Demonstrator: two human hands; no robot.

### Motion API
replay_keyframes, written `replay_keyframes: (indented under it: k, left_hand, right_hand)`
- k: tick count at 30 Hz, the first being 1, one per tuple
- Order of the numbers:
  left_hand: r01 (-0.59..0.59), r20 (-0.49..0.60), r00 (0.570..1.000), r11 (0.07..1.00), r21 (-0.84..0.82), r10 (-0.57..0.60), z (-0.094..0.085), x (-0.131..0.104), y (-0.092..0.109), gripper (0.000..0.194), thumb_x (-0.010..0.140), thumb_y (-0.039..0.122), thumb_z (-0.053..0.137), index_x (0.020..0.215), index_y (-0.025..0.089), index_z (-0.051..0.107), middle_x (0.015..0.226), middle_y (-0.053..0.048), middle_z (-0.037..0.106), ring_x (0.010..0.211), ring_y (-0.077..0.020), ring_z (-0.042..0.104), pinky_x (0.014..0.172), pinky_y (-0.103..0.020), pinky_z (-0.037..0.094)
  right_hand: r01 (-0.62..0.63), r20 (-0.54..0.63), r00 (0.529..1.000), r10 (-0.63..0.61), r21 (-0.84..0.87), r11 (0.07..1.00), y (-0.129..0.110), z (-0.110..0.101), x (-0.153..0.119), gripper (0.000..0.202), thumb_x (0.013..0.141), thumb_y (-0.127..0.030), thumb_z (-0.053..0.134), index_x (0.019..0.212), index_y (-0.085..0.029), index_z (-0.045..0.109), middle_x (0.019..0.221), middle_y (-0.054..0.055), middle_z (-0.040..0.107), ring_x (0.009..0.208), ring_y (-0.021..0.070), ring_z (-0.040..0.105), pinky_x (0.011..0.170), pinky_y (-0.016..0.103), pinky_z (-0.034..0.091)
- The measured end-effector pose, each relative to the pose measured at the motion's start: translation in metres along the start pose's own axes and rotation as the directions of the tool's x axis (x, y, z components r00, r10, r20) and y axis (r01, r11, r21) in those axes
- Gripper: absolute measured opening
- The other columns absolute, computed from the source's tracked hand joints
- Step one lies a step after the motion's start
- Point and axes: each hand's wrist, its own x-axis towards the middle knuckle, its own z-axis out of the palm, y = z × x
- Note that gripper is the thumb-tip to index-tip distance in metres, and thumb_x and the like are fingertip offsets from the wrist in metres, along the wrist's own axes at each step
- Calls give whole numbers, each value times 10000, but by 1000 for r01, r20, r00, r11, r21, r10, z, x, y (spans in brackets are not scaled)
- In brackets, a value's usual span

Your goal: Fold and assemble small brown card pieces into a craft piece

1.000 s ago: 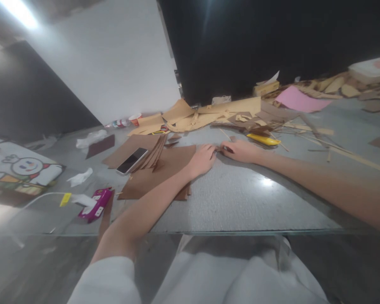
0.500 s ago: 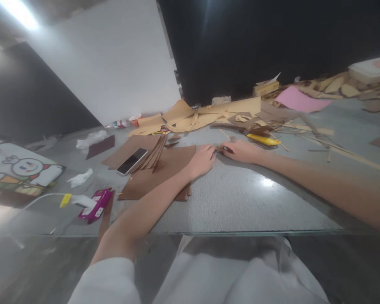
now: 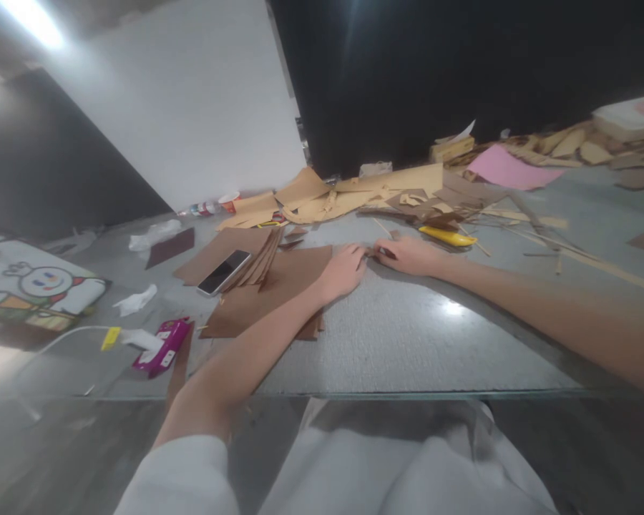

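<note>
My left hand [image 3: 345, 270] and my right hand [image 3: 405, 255] meet fingertip to fingertip over the grey tabletop [image 3: 376, 336]. Both are closed, with the fingers curled down. Between the fingertips is a small brownish bit, too small and blurred to name. Brown sheets [image 3: 268, 304] lie under and beside my left wrist. A phone [image 3: 224, 272] rests on a fanned stack of brown sheets [image 3: 204, 250] further left. Just beyond my right hand lies a yellow utility knife [image 3: 448, 237].
Tan offcuts [image 3: 348, 200] pile up along the back, with a pink sheet [image 3: 509, 168] and a lidded white box [image 3: 630, 118] at right. A purple tissue pack [image 3: 162, 348] and white cable [image 3: 59, 343] lie left. The table's front edge [image 3: 408, 393] runs before my lap.
</note>
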Motion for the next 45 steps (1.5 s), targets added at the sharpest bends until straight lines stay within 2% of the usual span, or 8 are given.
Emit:
replay_keyframes:
  k: [18, 33, 45]
  left_hand:
    - [-9, 5, 1000, 1000, 0, 9, 2, 1, -1, 314, 1065, 124, 428, 1268, 161, 663, 1314, -123, 699, 1322, -265, 590, 1210, -451, 461]
    - [-2, 7, 1000, 1000, -13, 2, 3, 2, -2, 305, 1068, 136, 423, 1259, 166, 659, 1318, -126, 690, 1327, -266, 584, 1211, -455, 462]
    - [1, 19, 1000, 1000, -8, -1, 3, 2, -1, 325, 1060, 121, 422, 1284, 168, 653, 1329, -124, 686, 1337, -264, 577, 1220, -448, 443]
  right_hand:
    - [-2, 7, 1000, 2, -4, 1000, 0, 0, 0, 298, 1070, -403, 493, 1193, -223, 696, 851, 74, 747, 733, 229, 610, 651, 304, 295]
    - [3, -16, 1000, -3, 23, 1000, 0, 0, 0, 310, 1060, -413, 509, 1181, -207, 707, 894, 83, 732, 679, 204, 580, 665, 308, 315]
    - [25, -21, 999, -25, 12, 1000, 3, 0, 0, 355, 1073, -420, 471, 1202, -203, 721, 816, 66, 678, 691, 211, 551, 686, 312, 310]
